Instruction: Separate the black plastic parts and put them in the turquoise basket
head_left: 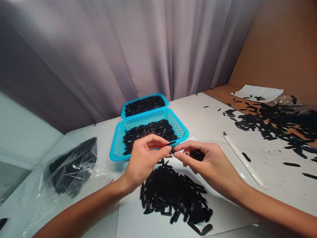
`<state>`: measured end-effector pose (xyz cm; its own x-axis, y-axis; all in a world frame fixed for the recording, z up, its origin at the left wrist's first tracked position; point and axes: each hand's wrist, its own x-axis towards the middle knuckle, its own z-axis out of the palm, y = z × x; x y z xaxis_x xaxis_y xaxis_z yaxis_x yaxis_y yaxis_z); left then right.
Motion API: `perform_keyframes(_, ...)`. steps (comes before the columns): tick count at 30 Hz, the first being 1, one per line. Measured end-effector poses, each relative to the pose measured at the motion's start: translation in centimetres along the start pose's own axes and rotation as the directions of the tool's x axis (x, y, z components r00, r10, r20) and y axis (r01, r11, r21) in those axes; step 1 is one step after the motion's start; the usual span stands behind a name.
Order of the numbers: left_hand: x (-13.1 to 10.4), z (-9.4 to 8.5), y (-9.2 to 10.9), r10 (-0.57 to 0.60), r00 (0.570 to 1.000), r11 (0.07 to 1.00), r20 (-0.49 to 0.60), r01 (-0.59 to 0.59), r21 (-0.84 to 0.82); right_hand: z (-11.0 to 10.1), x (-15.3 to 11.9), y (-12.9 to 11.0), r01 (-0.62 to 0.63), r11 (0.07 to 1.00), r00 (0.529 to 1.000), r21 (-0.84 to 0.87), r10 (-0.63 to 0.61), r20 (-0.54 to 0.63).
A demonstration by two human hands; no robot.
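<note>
My left hand (146,158) pinches a small black piece (171,143) between thumb and fingertips, over the front edge of the nearer blue basket (115,145). Close beside it, the thumb and forefinger of my right hand (208,157) meet at the black pieces between the two hands. More black pieces (197,154) sit in the curl of my right hand's fingers. Below both hands a heap of black pieces (173,191) lies on a white sheet. The nearer basket holds many similar pieces.
Behind stands a second blue basket (123,114) full of black pieces. A clear bag (74,168) with black contents lies at left. At right are a white-handled knife (244,158), scattered black pieces (274,122) and a gridded paper (260,92). A grey curtain (148,49) hangs behind.
</note>
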<state>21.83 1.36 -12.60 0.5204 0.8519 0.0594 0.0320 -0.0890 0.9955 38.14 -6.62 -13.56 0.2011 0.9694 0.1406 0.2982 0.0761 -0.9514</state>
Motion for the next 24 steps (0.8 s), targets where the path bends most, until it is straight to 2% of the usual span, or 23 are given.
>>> perform_keyframes(4, 0.0, 0.1, 0.0, 0.010, 1.000, 0.998, 0.009, -0.010, -0.054, 0.0, 0.2, 0.0, -0.140, 0.980, 0.987, 0.142, 0.128, 0.094)
perform_keyframes(10, 0.2, -0.5, 0.7, -0.072, 0.991, 0.991, 0.113, 0.084, -0.109, -0.3, 0.1, 0.3, -0.133, 0.963, 0.987, 0.235, 0.108, 0.119)
perform_keyframes(13, 0.3, -0.7, 0.8, -0.125, 0.977, 0.980, 0.173, 0.149, -0.130, -0.5, 0.2, 0.5, -0.109, 0.966, 0.989, 0.233, 0.082, 0.121)
perform_keyframes(16, 0.3, -0.5, 0.8, -0.132, 0.972, 0.980, 0.193, 0.158, -0.125, -0.5, 0.3, 0.3, -0.062, 0.979, 0.995, 0.196, 0.045, 0.092)
perform_keyframes(21, 0.3, -0.2, 0.9, -0.083, 0.990, 0.994, 0.114, 0.091, -0.062, -0.5, 0.2, -0.1, 0.045, 0.994, 0.999, 0.095, -0.047, 0.020)
perform_keyframes(24, 0.3, -0.3, 0.9, -0.079, 0.991, 0.994, 0.106, 0.087, -0.066, -0.5, 0.1, -0.1, 0.127, 0.992, 0.992, -0.002, -0.127, -0.013)
